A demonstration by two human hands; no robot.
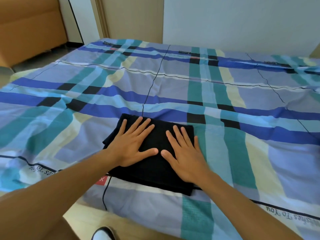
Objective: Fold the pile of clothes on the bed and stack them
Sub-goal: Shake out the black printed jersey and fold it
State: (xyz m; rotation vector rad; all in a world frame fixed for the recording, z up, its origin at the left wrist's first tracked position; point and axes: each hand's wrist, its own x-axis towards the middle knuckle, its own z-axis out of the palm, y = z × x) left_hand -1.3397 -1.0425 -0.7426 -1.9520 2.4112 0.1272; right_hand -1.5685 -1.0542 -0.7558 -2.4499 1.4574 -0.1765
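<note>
cloth [156, 175]: black, folded to a rough rectangle, layered edges showing at its near right corner. It lies flat on the bed [173, 87], close to the near edge and a little left of centre.
left grip [133, 144]: open and flat, palm down on the left half of the cloth. Fingers are straight and spread, thumb pointing right. It presses and grasps nothing.
right grip [185, 156]: also open and flat, palm down on the right half. Fingers are straight, with the little finger at the cloth's right edge.
thumbs: the tips lie very near each other over the middle of the cloth; cannot tell whether they touch.
sheet: plaid of lilac, teal, pale blue, cream and deep blue bands with black squares and thin black lines. It is lightly rumpled, with wrinkles running toward the far right.
print: a red tag [101, 180] marked with a white x sits just off the cloth's near left corner. Upside-down lettering [284, 213] runs along the near border.
wall [242, 19]: plain and pale, behind the far side of the bed.
door [131, 18]: beige, beyond the far left corner.
furniture [29, 26]: orange-brown, upper left. Possibly a sofa; too little shows.
floor [34, 61]: grey, between the furniture and the bed.
shoe [103, 234]: white with a dark rim, at the bottom edge below the bed.
</note>
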